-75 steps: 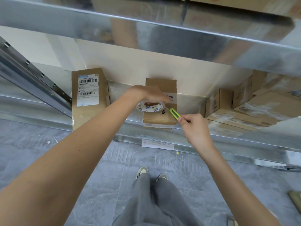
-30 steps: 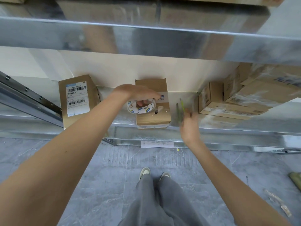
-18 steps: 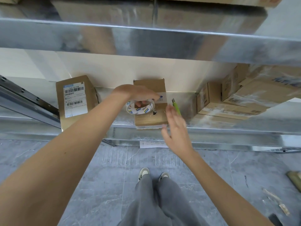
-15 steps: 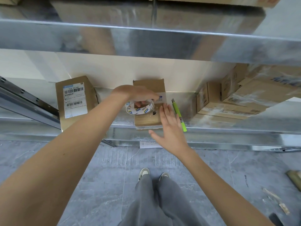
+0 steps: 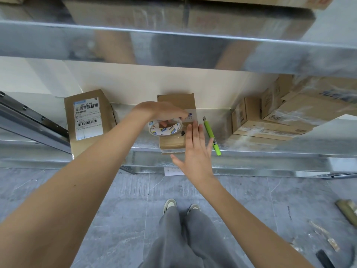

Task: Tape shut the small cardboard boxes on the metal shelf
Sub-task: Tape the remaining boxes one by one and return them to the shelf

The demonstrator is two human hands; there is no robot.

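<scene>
A small brown cardboard box point(image 5: 174, 101) lies in the middle of the metal shelf point(image 5: 270, 146), a clear tape strip running along its top. My left hand point(image 5: 164, 111) hovers over the box and grips a roll of clear tape point(image 5: 164, 129) with blue print. My right hand point(image 5: 195, 149) lies flat with fingers spread on the near right part of the box. A green utility knife point(image 5: 211, 137) rests on the shelf just right of the box.
A labelled box point(image 5: 87, 117) lies at the shelf's left. Several stacked boxes point(image 5: 270, 117) fill the right side. An upper shelf beam point(image 5: 173, 47) hangs overhead. My legs and shoes point(image 5: 181, 206) stand on grey floor tiles, with scraps point(image 5: 328, 240) at the right.
My right hand let go of the green knife, which now lies on the shelf, then moved left and flattened onto the box. My left hand stayed on the tape roll.
</scene>
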